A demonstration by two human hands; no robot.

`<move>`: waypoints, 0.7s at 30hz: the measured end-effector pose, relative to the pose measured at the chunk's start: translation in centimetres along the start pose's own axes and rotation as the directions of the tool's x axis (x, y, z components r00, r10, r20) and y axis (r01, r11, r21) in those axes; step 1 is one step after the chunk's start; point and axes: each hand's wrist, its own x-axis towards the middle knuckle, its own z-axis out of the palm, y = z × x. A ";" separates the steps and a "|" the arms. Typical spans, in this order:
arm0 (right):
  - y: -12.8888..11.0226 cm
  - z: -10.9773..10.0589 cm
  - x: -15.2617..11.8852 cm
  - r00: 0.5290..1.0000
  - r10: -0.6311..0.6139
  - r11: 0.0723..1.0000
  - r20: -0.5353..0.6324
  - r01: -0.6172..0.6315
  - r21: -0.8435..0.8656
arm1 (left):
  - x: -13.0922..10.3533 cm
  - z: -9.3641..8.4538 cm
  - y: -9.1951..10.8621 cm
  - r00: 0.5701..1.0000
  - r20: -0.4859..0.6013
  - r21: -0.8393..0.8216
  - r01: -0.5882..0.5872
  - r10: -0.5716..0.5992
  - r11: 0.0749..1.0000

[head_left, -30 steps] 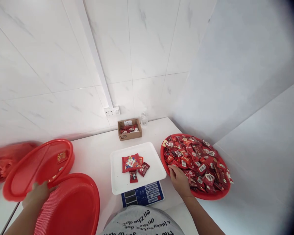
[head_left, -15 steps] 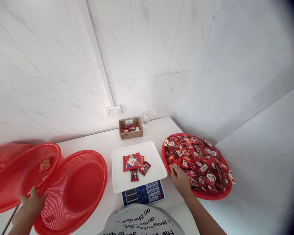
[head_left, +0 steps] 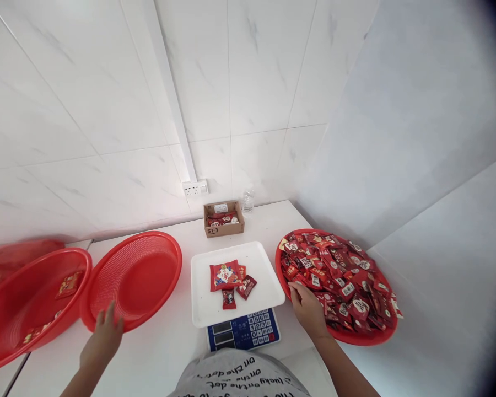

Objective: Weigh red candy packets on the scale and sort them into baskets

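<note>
1. While the near rim of the middle basket (head_left: 149, 281) is overlapped by the left hand (head_left: 103, 339), the basket's positioning seems to be in hand; for any further shift, a firm rim hold would be called for.
2. The left fingers are slightly spread; whether anything is gripped cannot be told.
3. The middle basket is set just beyond that hand, open side up, its apparent long axis slanted away and rightward.
4. By the right hand (head_left: 308, 309), fingers bent, the packet-filled basket (head_left: 361, 339) is touched; a grip cannot be confirmed.
</note>
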 end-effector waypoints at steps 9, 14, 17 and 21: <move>0.0 -0.1 0.0 1.000 -0.004 1.000 0.006 0.004 -0.009 | -2.4 -1.6 11.8 0.968 0.232 -0.049 -0.089 0.098 0.995; -0.1 -0.1 0.0 1.000 -0.003 1.000 0.015 0.003 0.003 | -1.2 0.2 18.2 0.914 0.032 -0.149 -0.397 0.405 0.906; -0.2 -0.1 0.1 1.000 0.007 1.000 0.020 -0.007 -0.005 | 0.1 2.1 21.9 0.833 0.016 -0.196 -0.540 0.553 0.818; -0.4 -0.2 0.1 0.999 0.006 1.000 0.034 -0.005 -0.023 | 1.4 3.8 25.2 0.753 0.146 -0.192 -0.614 0.641 0.766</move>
